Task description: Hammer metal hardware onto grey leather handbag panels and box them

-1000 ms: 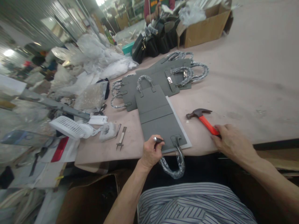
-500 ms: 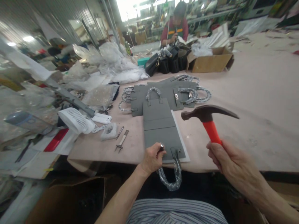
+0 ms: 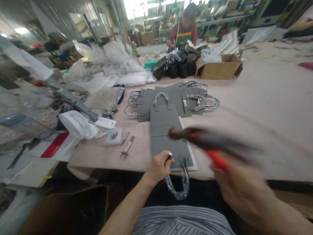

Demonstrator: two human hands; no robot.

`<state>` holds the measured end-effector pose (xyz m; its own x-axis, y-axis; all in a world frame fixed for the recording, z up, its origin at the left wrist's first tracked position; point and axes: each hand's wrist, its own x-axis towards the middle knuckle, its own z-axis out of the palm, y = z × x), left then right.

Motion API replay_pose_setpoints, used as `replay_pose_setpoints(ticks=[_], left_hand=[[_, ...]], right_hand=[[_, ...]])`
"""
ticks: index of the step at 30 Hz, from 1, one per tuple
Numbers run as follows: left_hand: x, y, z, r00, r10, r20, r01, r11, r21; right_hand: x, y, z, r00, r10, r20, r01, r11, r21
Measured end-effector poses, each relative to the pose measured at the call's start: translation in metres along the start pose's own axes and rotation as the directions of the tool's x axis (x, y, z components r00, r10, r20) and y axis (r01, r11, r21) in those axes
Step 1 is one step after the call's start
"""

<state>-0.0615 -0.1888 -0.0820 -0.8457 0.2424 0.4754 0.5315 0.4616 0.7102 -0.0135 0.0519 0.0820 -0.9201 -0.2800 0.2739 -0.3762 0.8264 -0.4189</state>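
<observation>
A grey bag panel (image 3: 168,143) with a plastic-wrapped handle at each end lies flat at the table's near edge, a white sheet partly under it. My left hand (image 3: 160,164) rests on its near end, fingers closed around a short metal punch (image 3: 170,154) whose shiny top end sticks up. What is under the punch tip is hidden by my fingers. The near handle (image 3: 179,187) hangs over the table edge. To the right, my right hand (image 3: 241,181) grips a claw hammer (image 3: 218,158) by its orange handle; its head is smeared by motion above the panel's right side.
More grey bag panels (image 3: 168,94) with wrapped handles lie stacked behind. Left are a divider tool (image 3: 127,148), a thin metal rod (image 3: 125,138) and a white fan (image 3: 77,124). Farther back stand black bags (image 3: 177,67), a cardboard box (image 3: 220,68) and a co-worker (image 3: 184,31).
The hammer has swung left and down toward the punch and is now blurred. My left hand and the panel stay in place. The co-worker's hands have lowered.
</observation>
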Motion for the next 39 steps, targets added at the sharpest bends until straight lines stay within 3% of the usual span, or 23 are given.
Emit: replay_pose_setpoints(ticks=[3, 7, 11, 13, 14, 16, 18, 20, 22, 24, 26, 29, 34, 39], left_hand=[[-0.001, -0.001, 0.0, 1.0, -0.002, 0.011, 0.002, 1.0, 0.012], [-0.002, 0.0, -0.002, 0.999, -0.038, 0.033, 0.039, 0.999, -0.028], [-0.001, 0.003, -0.009, 0.992, -0.074, 0.103, 0.085, 0.991, -0.105], [-0.001, 0.005, -0.013, 0.988, -0.078, 0.132, 0.097, 0.985, -0.143], [0.0, 0.006, -0.016, 0.987, -0.077, 0.142, 0.1, 0.983, -0.156], [0.001, 0.008, -0.019, 0.985, -0.077, 0.154, 0.102, 0.982, -0.161], [0.003, 0.01, -0.021, 0.984, -0.082, 0.157, 0.106, 0.983, -0.149], [0.004, 0.011, -0.022, 0.984, -0.088, 0.154, 0.11, 0.985, -0.136], [0.005, 0.012, -0.022, 0.984, -0.086, 0.157, 0.106, 0.987, -0.121], [0.006, 0.012, -0.023, 0.984, -0.079, 0.161, 0.096, 0.99, -0.102], [0.005, 0.013, -0.023, 0.985, -0.073, 0.155, 0.087, 0.993, -0.085], [0.004, 0.014, -0.022, 0.99, -0.052, 0.134, 0.06, 0.996, -0.059], [0.003, 0.013, -0.014, 0.996, -0.013, 0.091, 0.013, 1.0, -0.002], [-0.001, 0.011, -0.007, 0.982, -0.183, -0.055, 0.184, 0.983, 0.022]], right_hand=[[-0.005, 0.005, 0.012, 0.987, -0.023, 0.162, 0.018, 0.999, 0.032], [-0.001, 0.027, 0.017, 0.94, 0.224, 0.256, -0.261, 0.958, 0.119], [0.005, 0.066, 0.044, 0.778, 0.464, 0.423, -0.575, 0.797, 0.182], [0.005, 0.086, 0.062, 0.723, 0.557, 0.409, -0.638, 0.766, 0.083], [0.005, 0.094, 0.07, 0.721, 0.585, 0.371, -0.636, 0.771, 0.02], [0.005, 0.104, 0.083, 0.758, 0.595, 0.269, -0.596, 0.798, -0.086], [0.006, 0.106, 0.092, 0.826, 0.54, 0.163, -0.526, 0.842, -0.124], [0.009, 0.1, 0.101, 0.928, 0.372, 0.026, -0.368, 0.924, -0.099], [0.013, 0.088, 0.114, 0.985, 0.153, -0.078, -0.154, 0.988, -0.007], [0.016, 0.075, 0.13, 0.995, -0.01, -0.103, 0.021, 0.994, 0.103], [0.017, 0.065, 0.146, 0.993, -0.085, -0.087, 0.1, 0.978, 0.184], [0.016, 0.061, 0.161, 0.992, -0.075, -0.105, 0.1, 0.961, 0.258], [0.014, 0.065, 0.164, 0.993, -0.051, -0.106, 0.081, 0.949, 0.304], [0.016, 0.064, 0.163, 0.995, -0.034, -0.089, 0.06, 0.948, 0.313]])
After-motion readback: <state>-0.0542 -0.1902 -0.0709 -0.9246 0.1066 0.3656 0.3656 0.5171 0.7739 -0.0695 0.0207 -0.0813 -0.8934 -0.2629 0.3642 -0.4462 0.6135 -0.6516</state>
